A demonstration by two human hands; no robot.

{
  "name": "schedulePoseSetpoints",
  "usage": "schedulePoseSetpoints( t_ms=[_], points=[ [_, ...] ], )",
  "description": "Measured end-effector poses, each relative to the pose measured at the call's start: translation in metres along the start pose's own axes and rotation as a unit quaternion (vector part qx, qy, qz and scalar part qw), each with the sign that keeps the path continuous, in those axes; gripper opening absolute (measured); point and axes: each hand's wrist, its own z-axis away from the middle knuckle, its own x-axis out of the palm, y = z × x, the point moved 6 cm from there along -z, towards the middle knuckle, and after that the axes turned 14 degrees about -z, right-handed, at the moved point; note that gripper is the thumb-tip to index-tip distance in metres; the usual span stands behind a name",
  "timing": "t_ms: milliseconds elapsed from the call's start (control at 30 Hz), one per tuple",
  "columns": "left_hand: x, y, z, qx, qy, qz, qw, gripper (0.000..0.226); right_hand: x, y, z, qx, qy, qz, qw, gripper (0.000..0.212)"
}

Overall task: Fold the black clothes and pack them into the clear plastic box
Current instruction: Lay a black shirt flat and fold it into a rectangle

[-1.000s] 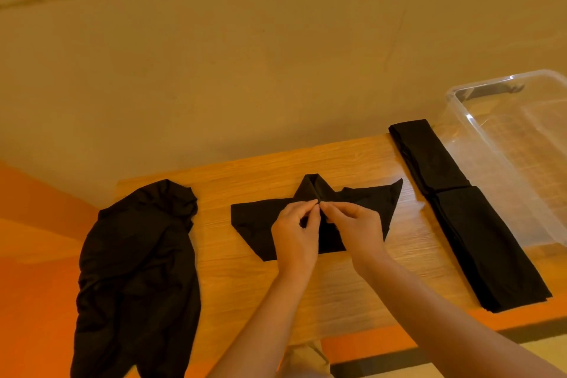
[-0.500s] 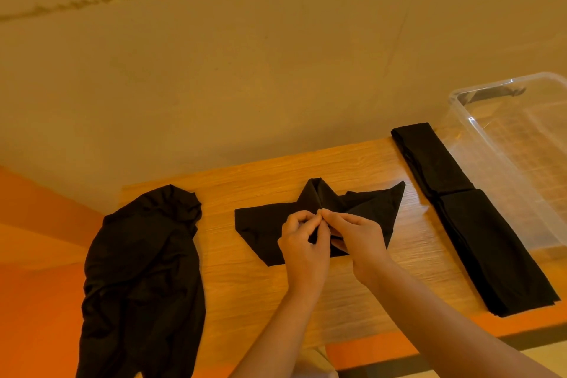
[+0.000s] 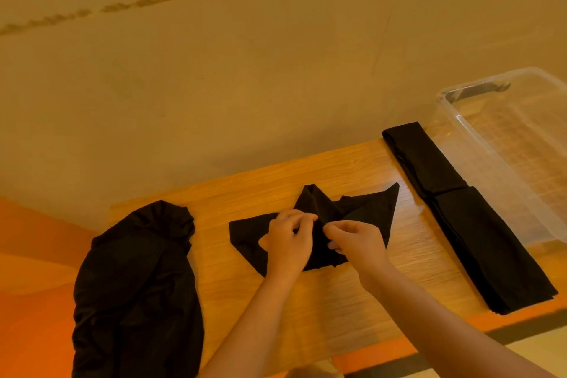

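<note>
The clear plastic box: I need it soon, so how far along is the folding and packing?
Done: two folded black pieces lie on the table beside the clear plastic box, which looks empty. In hand: the left hand and right hand pinch a black cloth mid-fold. Left: the unfolded black heap, and packing everything.

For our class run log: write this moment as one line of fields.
stage: folding | left hand: pinches black cloth | right hand: pinches it | clear plastic box: no clothes inside
</note>
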Motion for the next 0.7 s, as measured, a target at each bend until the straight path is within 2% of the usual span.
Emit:
schedulePoseSetpoints(
  t_ms=[100,200,267,300,333,533,700],
  points=[
    [-0.006,0.001,-0.041,-0.022,-0.006,-0.115,0.993,0.02,0.004,-0.006,0.006,-0.066,-0.008,0.088,0.994,0.007],
    [0.004,0.002,-0.083,-0.024,-0.078,-0.197,0.977,0.021,0.007,-0.008,0.013,-0.121,-0.023,0.135,0.983,0.008],
    [0.012,0.009,-0.103,0.004,-0.122,-0.278,0.953,0.024,0.01,-0.009,0.018,-0.155,-0.03,0.153,0.975,0.008],
    [0.017,0.014,-0.111,0.02,-0.137,-0.312,0.94,0.018,0.012,-0.009,0.019,-0.169,-0.031,0.162,0.972,0.008],
    [0.021,0.017,-0.117,0.029,-0.155,-0.328,0.931,0.016,0.014,-0.01,0.021,-0.182,-0.032,0.171,0.968,0.008],
    [0.046,0.028,-0.142,0.018,-0.252,-0.36,0.898,0.032,0.017,-0.014,0.022,-0.228,-0.024,0.205,0.952,0.012],
    [0.056,0.033,-0.152,-0.001,-0.322,-0.353,0.878,0.027,0.014,-0.014,0.022,-0.238,-0.014,0.202,0.95,0.01]
  ],
)
